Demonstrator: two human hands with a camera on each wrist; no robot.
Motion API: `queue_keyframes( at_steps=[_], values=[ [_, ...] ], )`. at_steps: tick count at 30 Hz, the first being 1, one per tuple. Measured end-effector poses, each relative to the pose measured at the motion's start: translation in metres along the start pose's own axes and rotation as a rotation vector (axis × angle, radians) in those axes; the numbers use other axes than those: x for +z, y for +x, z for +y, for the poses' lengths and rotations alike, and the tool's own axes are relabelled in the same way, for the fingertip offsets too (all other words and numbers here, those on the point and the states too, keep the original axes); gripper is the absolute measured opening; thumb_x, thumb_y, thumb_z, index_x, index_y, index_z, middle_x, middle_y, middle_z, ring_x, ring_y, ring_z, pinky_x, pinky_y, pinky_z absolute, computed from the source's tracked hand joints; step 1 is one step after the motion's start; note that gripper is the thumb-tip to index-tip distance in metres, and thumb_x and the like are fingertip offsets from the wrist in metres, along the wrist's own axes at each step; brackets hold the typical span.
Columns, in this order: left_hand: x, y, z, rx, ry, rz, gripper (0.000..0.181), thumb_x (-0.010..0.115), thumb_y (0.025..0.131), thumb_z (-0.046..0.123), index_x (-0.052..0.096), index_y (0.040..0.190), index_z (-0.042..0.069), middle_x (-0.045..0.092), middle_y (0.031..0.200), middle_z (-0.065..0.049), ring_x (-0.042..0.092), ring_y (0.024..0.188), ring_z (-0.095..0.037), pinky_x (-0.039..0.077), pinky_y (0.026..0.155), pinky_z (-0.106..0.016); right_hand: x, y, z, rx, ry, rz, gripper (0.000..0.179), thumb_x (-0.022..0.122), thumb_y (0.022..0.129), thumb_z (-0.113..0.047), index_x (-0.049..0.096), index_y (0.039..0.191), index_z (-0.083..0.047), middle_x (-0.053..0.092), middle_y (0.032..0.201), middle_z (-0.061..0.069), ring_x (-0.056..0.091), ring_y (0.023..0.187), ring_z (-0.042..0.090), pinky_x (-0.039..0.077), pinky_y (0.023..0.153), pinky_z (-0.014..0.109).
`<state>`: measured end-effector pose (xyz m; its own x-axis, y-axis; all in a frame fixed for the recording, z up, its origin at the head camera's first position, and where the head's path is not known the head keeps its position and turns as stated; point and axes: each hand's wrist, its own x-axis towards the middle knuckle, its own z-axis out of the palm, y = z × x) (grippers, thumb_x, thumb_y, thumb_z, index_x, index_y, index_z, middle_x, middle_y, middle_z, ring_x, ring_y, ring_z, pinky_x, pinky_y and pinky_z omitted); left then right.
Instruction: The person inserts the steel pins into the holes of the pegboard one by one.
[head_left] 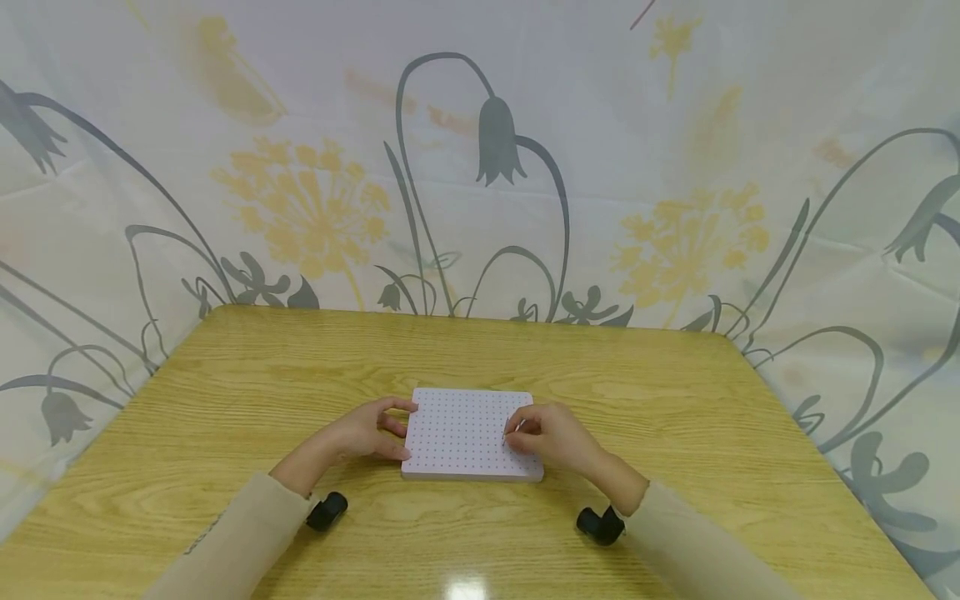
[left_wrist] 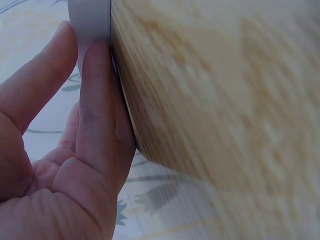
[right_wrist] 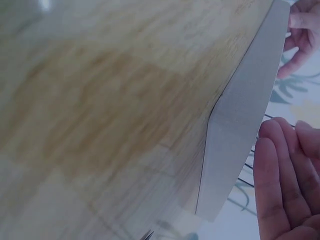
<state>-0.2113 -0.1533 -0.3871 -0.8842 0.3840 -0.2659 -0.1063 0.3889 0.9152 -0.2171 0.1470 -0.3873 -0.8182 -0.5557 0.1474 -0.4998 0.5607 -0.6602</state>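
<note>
A white board (head_left: pixel 465 433) with a grid of small dots or holes lies flat on the table. My left hand (head_left: pixel 375 429) rests against its left edge, thumb near the front corner and forefinger farther back. Close up in the left wrist view, the fingers (left_wrist: pixel 95 100) touch the board's side wall (left_wrist: pixel 90 20). Over the right part of the board, my right hand (head_left: pixel 551 433) pinches a thin dark pin-like piece (head_left: pixel 506 431) between thumb and forefinger. Its exact kind is too small to tell. Thin dark lines (right_wrist: pixel 245 182) show beside the right fingers in the right wrist view.
The wooden table (head_left: pixel 450 533) runs back to a hanging cloth (head_left: pixel 465 217) printed with flowers. Black wrist devices (head_left: pixel 327 511) sit at both sleeves. A small pointed metallic tip (right_wrist: pixel 147 235) shows at the bottom of the right wrist view.
</note>
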Motion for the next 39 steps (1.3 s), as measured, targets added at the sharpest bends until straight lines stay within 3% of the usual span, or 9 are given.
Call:
queue_keyframes(
  at_steps=[7, 15, 24, 39],
  values=[
    [0.0, 0.0, 0.001, -0.003, 0.005, 0.0, 0.067, 0.074, 0.075, -0.005, 0.043, 0.135, 0.0, 0.053, 0.106, -0.017, 0.054, 0.089, -0.023, 0.049, 0.07, -0.032, 0.0, -0.002, -0.003, 0.001, -0.015, 0.004, 0.002, 0.068, 0.084, -0.005, 0.067, 0.085, -0.005, 0.062, 0.067, -0.005, 0.057, 0.06, 0.003, 0.047, 0.055, 0.022],
    [0.0, 0.0, 0.0, 0.003, 0.006, -0.009, 0.067, 0.074, 0.075, -0.004, 0.043, 0.135, 0.0, 0.053, 0.106, -0.017, 0.055, 0.09, -0.023, 0.049, 0.071, -0.032, -0.007, -0.01, 0.004, -0.004, 0.019, -0.026, 0.014, 0.067, 0.084, -0.005, 0.066, 0.098, -0.004, 0.064, 0.071, -0.005, 0.058, 0.064, 0.005, 0.048, 0.059, 0.024],
    [-0.001, 0.001, -0.002, -0.005, 0.0, -0.006, 0.068, 0.075, 0.075, -0.004, 0.043, 0.135, 0.001, 0.053, 0.107, -0.017, 0.055, 0.089, -0.023, 0.049, 0.07, -0.032, -0.017, -0.021, 0.013, -0.013, 0.075, -0.056, 0.018, 0.068, 0.085, -0.008, 0.065, 0.101, -0.001, 0.066, 0.077, -0.002, 0.06, 0.067, 0.007, 0.047, 0.057, 0.025],
    [-0.001, 0.004, -0.004, 0.006, 0.035, 0.011, 0.067, 0.076, 0.073, -0.003, 0.046, 0.133, 0.002, 0.053, 0.105, -0.014, 0.053, 0.091, -0.023, 0.049, 0.069, -0.031, -0.031, -0.039, 0.024, 0.008, 0.078, -0.023, 0.017, 0.066, 0.086, -0.006, 0.064, 0.102, 0.001, 0.066, 0.077, 0.0, 0.062, 0.068, 0.013, 0.049, 0.058, 0.026]
  ],
)
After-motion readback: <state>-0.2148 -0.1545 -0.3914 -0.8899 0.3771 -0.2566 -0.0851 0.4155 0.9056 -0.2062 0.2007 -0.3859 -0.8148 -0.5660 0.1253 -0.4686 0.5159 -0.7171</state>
